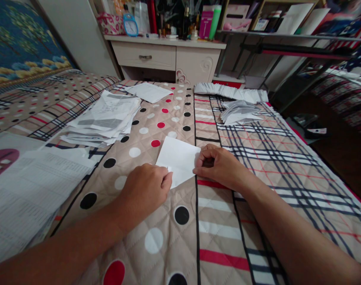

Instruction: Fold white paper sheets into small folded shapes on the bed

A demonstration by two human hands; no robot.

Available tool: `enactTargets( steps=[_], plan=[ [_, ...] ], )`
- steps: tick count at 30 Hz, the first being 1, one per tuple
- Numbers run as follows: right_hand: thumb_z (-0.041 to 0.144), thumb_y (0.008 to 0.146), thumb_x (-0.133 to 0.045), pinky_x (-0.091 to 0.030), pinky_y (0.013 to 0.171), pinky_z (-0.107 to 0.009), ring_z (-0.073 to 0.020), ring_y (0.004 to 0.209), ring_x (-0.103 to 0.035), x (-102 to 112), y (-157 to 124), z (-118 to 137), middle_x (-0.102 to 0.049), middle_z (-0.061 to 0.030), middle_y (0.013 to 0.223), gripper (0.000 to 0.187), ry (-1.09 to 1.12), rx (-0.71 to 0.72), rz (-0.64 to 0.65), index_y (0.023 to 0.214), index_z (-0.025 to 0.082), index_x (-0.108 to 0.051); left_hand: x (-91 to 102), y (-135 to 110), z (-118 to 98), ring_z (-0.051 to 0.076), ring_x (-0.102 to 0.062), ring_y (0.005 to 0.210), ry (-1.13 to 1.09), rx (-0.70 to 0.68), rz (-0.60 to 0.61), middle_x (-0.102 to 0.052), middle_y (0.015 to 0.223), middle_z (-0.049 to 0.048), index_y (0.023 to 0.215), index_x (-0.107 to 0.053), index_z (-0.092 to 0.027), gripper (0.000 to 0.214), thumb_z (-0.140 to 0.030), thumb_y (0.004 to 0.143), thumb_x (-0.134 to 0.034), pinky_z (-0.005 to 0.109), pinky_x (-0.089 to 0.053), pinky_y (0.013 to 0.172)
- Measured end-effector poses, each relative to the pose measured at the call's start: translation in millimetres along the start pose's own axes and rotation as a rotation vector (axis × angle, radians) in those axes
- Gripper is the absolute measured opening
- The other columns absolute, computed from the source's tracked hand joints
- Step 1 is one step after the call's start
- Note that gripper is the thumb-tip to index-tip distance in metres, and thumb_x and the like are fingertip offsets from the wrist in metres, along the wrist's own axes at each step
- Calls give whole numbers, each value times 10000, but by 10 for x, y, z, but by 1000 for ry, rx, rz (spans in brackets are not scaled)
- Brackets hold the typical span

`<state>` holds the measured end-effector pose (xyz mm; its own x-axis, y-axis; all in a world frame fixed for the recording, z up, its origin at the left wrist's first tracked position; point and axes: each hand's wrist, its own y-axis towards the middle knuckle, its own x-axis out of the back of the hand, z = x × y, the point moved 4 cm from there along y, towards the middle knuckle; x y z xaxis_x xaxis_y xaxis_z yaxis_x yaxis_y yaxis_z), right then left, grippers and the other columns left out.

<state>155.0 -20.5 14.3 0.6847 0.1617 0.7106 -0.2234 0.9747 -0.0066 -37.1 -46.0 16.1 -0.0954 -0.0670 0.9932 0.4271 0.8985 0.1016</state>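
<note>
A small white sheet of paper (180, 156), roughly square, lies on the quilted bedspread between my hands. My left hand (149, 184) is closed on its lower left edge, thumb on top. At the right edge, my right hand (217, 164) pinches the paper between thumb and fingers. Whether the sheet is a single layer or folded I cannot tell. Beyond it to the left stands a stack of printed papers (109, 111). Far right of the sheet lies a small pile of folded papers (239, 112), and behind that a long row of folded papers (230, 92).
Large printed sheets (29, 194) cover the near left of the bed. Another white sheet (150, 92) lies near the far edge. A white dresser (162, 55) with a blue clock (130, 24) and bottles stands beyond the bed, beside a glass-topped desk (287, 36).
</note>
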Motion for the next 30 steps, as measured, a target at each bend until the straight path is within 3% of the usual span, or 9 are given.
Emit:
enactTargets(
  steps=[7, 18, 24, 28, 30],
  plan=[
    [210, 663, -740, -416, 588, -235, -105, 628, -540, 14, -2, 29, -595, 7, 761, 88, -2, -13, 5, 635, 184, -661, 50, -20, -18, 172, -539, 537, 74, 13, -37, -638, 601, 65, 648, -656, -186, 333, -310, 893, -467, 297, -220, 514],
    [240, 674, -741, -401, 574, -236, -108, 631, -543, -6, -6, -17, -597, 4, 767, 100, -2, -3, 2, 650, 188, -659, 18, -22, 19, 194, -524, 550, 81, 32, -1, -571, 556, 54, 616, -607, -197, 358, -352, 898, -450, 305, -176, 536],
    [248, 673, -742, -398, 574, -236, -105, 630, -535, -4, 4, -12, -593, 5, 771, 99, -9, 1, -4, 658, 190, -662, 86, -48, 3, 200, -569, 573, 59, 72, -11, -620, 651, 29, 841, -575, -197, 147, -328, 878, -519, 294, -206, 523],
    [246, 664, -743, -398, 570, -238, -109, 627, -539, -4, 6, -7, -592, 6, 761, 103, -19, -4, -4, 650, 188, -659, 118, -59, -89, 189, -591, 633, 43, -4, -61, -652, 795, 16, 912, -544, -202, 45, -214, 886, -509, 300, -271, 535],
    [243, 662, -740, -396, 567, -237, -109, 618, -539, -4, 6, -5, -593, 8, 747, 98, -24, -16, 2, 651, 188, -659, 101, -57, -139, 186, -593, 678, 31, -87, -71, -639, 832, 8, 911, -543, -207, 92, -146, 894, -477, 305, -325, 573]
  ],
)
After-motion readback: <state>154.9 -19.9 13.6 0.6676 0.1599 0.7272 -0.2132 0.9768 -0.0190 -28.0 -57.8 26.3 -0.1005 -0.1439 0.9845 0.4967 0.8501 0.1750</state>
